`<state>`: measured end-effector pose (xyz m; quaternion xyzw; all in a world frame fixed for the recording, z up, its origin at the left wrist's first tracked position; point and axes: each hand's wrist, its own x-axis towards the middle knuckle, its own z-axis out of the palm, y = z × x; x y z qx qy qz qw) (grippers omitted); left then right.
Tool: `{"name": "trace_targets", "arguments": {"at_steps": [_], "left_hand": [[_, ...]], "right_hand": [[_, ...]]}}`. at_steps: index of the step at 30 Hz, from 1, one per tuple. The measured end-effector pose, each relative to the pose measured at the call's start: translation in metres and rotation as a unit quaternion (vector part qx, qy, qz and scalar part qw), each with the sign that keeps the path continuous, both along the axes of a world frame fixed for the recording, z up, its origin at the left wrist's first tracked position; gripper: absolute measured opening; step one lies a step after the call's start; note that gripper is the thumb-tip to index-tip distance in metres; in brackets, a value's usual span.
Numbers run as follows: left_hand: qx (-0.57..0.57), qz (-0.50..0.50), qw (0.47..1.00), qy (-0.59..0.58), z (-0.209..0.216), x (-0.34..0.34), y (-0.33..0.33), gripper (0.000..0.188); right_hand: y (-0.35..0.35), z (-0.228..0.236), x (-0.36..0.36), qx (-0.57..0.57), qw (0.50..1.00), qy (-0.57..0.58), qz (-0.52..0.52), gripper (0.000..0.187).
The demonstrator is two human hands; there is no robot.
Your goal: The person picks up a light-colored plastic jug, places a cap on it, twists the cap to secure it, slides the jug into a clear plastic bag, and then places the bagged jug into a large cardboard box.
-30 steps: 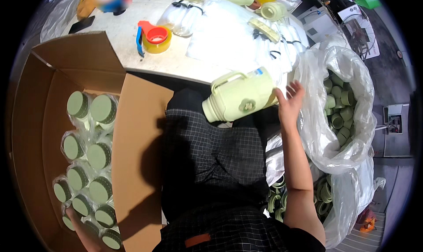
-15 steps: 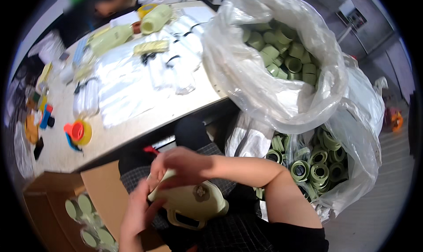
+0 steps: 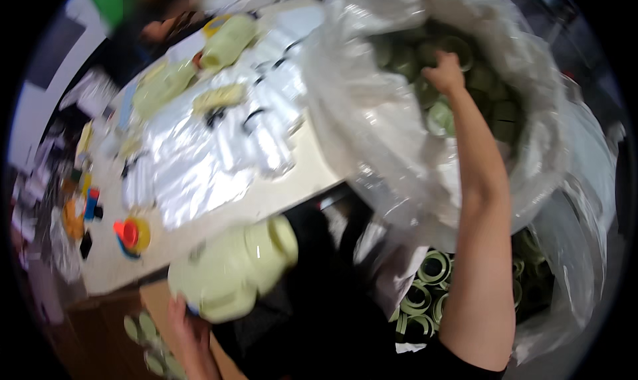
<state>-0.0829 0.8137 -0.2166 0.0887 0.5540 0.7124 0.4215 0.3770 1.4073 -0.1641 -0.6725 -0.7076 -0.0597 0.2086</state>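
Observation:
My left hand (image 3: 189, 330) grips a pale green jug (image 3: 229, 267) near its base. The jug lies tilted on its side over my lap, its open mouth turned up to the right. My right arm stretches into a large clear plastic bag (image 3: 372, 114) at the far right. In there my right hand (image 3: 444, 74) is among several green cup-shaped caps (image 3: 495, 84), thumb and fingers apart, beside the rim of one. Blur and shade hide whether the fingertips touch it.
On the table (image 3: 309, 181) lie clear plastic sleeves (image 3: 193, 161), two more pale green jugs (image 3: 229, 41) and a yellow container with a red top (image 3: 133, 235). A second bag (image 3: 578, 247) with green rings (image 3: 432, 267) stands at the right. A cardboard box (image 3: 100, 340) with green-topped items sits lower left.
My right hand has left the jug and reached up and right into the bag of caps. My left hand has kept the jug, turning its mouth up to the right. The view has shifted.

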Motion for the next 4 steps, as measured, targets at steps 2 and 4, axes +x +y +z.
{"name": "trace_targets", "arguments": {"at_steps": [2,4], "left_hand": [[0.016,0.049,0.998,-0.028,0.0,0.005,0.022,0.043],[0.034,0.056,0.997,-0.034,-0.016,0.004,0.033,0.048]], "right_hand": [[-0.033,-0.027,-0.042,0.095,0.982,0.139,0.084,0.068],[-0.068,-0.027,-0.071,0.138,0.96,0.203,0.135,0.072]]}}
